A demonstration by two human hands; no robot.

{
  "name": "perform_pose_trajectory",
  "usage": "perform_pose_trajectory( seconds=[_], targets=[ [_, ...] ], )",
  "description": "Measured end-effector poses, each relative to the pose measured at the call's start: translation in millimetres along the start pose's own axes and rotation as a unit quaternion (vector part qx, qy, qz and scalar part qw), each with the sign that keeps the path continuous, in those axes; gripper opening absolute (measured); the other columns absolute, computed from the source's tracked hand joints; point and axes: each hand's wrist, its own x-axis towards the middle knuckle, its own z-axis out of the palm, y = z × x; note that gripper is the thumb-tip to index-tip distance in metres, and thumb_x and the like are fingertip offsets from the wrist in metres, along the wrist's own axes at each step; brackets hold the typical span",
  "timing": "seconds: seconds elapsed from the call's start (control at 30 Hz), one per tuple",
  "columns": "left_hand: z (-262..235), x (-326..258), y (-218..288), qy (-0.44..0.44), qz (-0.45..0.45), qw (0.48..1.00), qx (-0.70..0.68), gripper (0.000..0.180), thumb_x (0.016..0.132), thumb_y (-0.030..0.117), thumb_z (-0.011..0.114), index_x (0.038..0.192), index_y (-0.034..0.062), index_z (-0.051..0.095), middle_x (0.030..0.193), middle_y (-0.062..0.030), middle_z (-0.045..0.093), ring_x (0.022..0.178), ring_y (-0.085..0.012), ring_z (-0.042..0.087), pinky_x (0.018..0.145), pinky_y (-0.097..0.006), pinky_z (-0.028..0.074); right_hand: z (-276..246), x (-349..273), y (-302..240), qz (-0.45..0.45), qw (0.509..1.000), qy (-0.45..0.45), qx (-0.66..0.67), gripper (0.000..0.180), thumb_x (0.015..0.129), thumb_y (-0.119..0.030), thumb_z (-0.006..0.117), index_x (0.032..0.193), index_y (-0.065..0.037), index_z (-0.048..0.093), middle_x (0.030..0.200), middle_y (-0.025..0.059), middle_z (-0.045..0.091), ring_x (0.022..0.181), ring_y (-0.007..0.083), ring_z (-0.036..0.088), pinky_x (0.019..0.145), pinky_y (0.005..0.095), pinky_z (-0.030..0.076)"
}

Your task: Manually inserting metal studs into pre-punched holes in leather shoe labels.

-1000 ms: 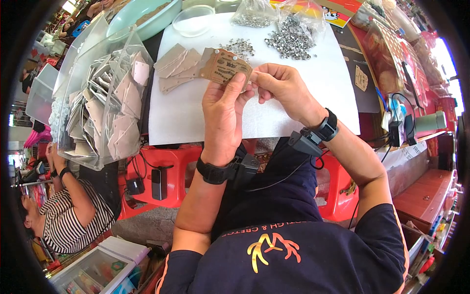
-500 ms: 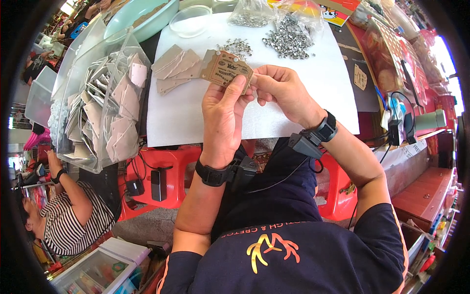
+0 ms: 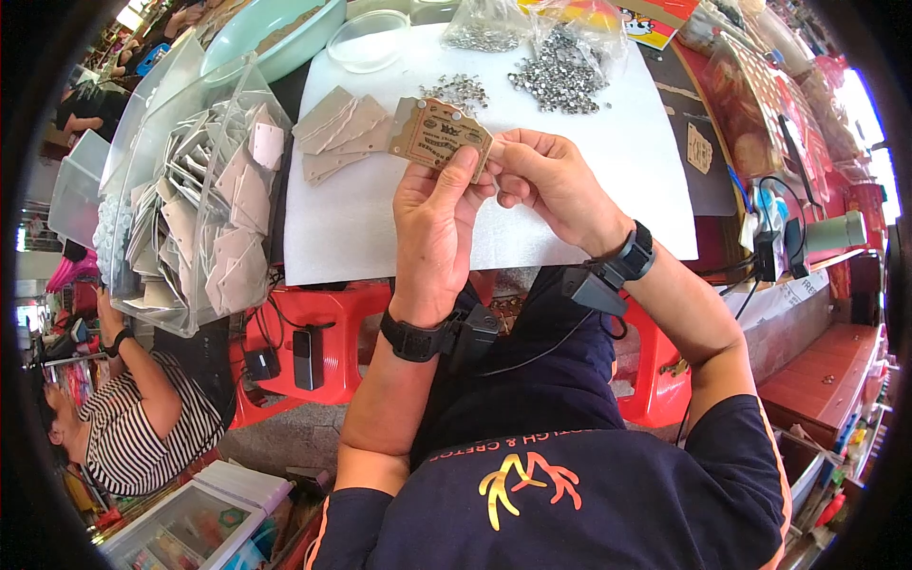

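A brown printed cardboard tag (image 3: 432, 133) with small holes along its edge is held up over the white sheet (image 3: 351, 233). My left hand (image 3: 440, 204) grips its lower edge, thumb on the printed face. At the tag's right end, my right hand (image 3: 546, 180) is closed, its thumb and finger pinched at the corner; anything small between them is hidden. Beyond the tag lies a scatter of small shiny metal pieces (image 3: 458, 91), with a larger heap of metal pieces (image 3: 560, 76) to its right. To the left, several plain cardboard tags (image 3: 342, 133) lie stacked loosely.
A clear plastic bin (image 3: 198, 285) full of tags stands at the left, behind it a pale green basin (image 3: 318, 47). Plastic bags (image 3: 594, 24) sit at the far edge. Cables and a grey cylinder (image 3: 841, 231) are at right. Another person (image 3: 152, 418) sits at the lower left.
Both hands stay at the tag, which has tilted slightly. The right hand's fingers have shifted a little at its corner. Piles and bin have not moved.
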Motion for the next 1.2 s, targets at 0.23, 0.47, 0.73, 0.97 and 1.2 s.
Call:
perform_pose_trajectory(
  seconds=[0.23,0.47,0.73,0.97,1.2],
  targets=[
    [-5,1,-2,-0.051,-0.015,0.998,-0.035,0.015,0.095,0.01,0.059,0.109,0.004,0.06,0.097,-0.0032,0.064,0.083,-0.0113,0.057,0.078,-0.028,0.049,5,-3,5,-0.089,0.991,0.045,-0.093,0.02,0.095,-0.017,0.061,0.097,0.003,0.064,0.08,0.005,0.066,0.067,0.0088,0.06,0.061,0.0213,0.048],
    [4,-3,0,-0.057,0.006,0.998,-0.023,0.015,0.096,0.01,0.059,0.109,0.0041,0.06,0.096,-0.0026,0.063,0.083,-0.0111,0.056,0.077,-0.028,0.048,4,-3,6,-0.089,0.994,0.044,-0.034,0.023,0.095,-0.019,0.061,0.099,0.003,0.064,0.081,0.005,0.066,0.066,0.0087,0.06,0.062,0.022,0.05],
    [-3,3,-12,-0.005,0.074,0.996,0.053,0.014,0.096,0.009,0.06,0.109,0.0042,0.06,0.095,-0.0024,0.064,0.079,-0.0091,0.056,0.073,-0.027,0.048,8,-3,6,-0.101,0.989,0.049,-0.099,0.025,0.096,-0.023,0.06,0.098,0.002,0.064,0.08,0.0034,0.066,0.064,0.0065,0.057,0.06,0.0209,0.047],
    [2,-1,-5,0.073,0.05,0.989,0.118,0.023,0.093,0.006,0.063,0.116,0.0031,0.061,0.099,-0.0026,0.066,0.085,-0.0083,0.06,0.074,-0.025,0.049,5,-3,9,-0.109,0.979,0.078,-0.155,0.022,0.094,-0.02,0.064,0.094,0.002,0.064,0.078,0.0024,0.065,0.061,0.0052,0.054,0.055,0.0208,0.046],
    [-9,-2,-5,0.072,0.018,0.993,0.091,0.03,0.092,0.004,0.063,0.121,0.0026,0.059,0.104,-0.0037,0.064,0.09,-0.0094,0.059,0.077,-0.026,0.049,1,-3,1,-0.001,0.988,0.089,-0.124,0.021,0.089,-0.021,0.07,0.093,-0.001,0.065,0.074,-0.0004,0.06,0.061,0.0059,0.055,0.052,0.0212,0.048]
  ],
)
